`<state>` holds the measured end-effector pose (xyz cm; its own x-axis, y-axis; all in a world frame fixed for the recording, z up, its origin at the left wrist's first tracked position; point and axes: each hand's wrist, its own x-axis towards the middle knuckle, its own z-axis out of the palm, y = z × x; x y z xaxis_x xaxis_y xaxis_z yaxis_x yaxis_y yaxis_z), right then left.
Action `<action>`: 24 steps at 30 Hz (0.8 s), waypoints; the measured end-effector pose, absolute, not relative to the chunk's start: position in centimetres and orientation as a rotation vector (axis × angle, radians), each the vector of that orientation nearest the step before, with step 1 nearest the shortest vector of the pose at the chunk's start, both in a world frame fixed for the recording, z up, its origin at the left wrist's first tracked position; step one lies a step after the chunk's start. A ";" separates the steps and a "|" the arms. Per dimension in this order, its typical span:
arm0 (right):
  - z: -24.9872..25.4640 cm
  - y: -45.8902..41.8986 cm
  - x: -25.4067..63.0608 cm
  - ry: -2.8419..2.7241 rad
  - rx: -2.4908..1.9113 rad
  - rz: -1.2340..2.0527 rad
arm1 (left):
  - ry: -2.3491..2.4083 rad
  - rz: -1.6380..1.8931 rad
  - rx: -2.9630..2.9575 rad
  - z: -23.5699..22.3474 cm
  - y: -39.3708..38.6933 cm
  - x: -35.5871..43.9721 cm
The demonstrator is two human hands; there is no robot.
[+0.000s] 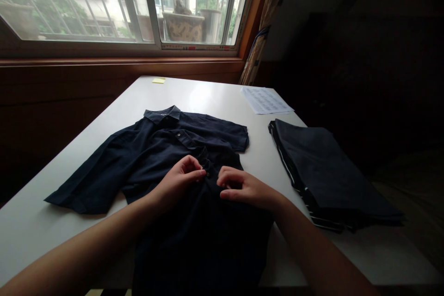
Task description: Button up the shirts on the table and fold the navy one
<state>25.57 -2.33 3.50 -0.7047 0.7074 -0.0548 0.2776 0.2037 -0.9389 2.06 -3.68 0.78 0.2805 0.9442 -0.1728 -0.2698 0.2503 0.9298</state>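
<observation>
A dark navy short-sleeved shirt (156,148) lies front up on the white table, its collar pointing away from me and its sleeves spread to both sides. My left hand (183,173) is closed in a pinch on the shirt's front placket, close to a small button (207,174). Just right of it, my right hand (243,187) hovers over or rests lightly on the cloth; I cannot tell which. Its fingers are loosely curled, with a gap between thumb and forefinger and nothing visible in them. Another button (179,135) shows higher up the placket.
A stack of folded dark garments (322,166) lies along the right side of the white table (208,95). Printed sheets (265,100) lie at the back right, and a yellow sticky note (158,80) near the far edge. Beyond are a window (104,4) and a curtain (258,41).
</observation>
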 end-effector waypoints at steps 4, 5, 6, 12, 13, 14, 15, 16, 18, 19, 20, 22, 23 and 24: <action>3.1 -2.1 26.5 -2.090 -0.964 1.587 | 0.885 0.996 0.883 1.2 -3.6 1.9; 3.0 -2.0 26.8 -2.072 -0.985 1.620 | 0.888 0.991 0.873 1.4 -3.5 1.8; 3.0 -2.0 27.0 -2.053 -1.006 1.649 | 0.895 0.988 0.871 1.5 -3.4 1.7; 3.4 -1.0 28.3 -2.012 -1.153 1.291 | 1.119 1.041 1.232 2.1 -3.4 1.2; 3.4 -0.8 28.4 -1.995 -1.177 1.216 | 1.151 1.082 1.386 2.2 -3.7 1.1; 3.3 -0.6 28.5 -1.976 -1.199 1.165 | 1.154 1.113 1.564 2.4 -4.1 1.1; 3.3 -0.5 28.5 -1.956 -1.218 1.132 | 1.116 1.120 1.757 2.7 -4.6 1.2; 3.3 -0.4 28.5 -1.940 -1.233 1.111 | 1.033 1.088 1.951 2.9 -5.2 1.3; 3.2 -0.3 28.5 -1.920 -1.252 1.086 | 0.794 0.897 2.290 3.4 -6.2 1.6; 3.2 -0.3 28.4 -1.912 -1.259 1.078 | 0.675 0.771 2.417 3.6 -6.7 1.8; 3.2 -0.3 28.4 -1.904 -1.266 1.070 | 0.579 0.650 2.515 3.7 -7.1 2.0; 3.2 -0.3 28.4 -1.878 -1.285 1.048 | 0.477 0.464 2.640 3.7 -7.5 2.4; 3.1 -0.3 28.5 -1.856 -1.298 1.040 | 0.460 0.400 2.678 3.5 -7.5 2.5; 3.0 -0.2 28.5 -1.826 -1.312 1.038 | 0.448 0.351 2.707 3.3 -7.5 2.5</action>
<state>28.52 -0.22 2.98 -0.2853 0.9566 0.0588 0.4391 0.1850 -0.8792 2.55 -7.50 3.34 0.9184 0.3522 0.1802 0.2592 -0.8798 0.3986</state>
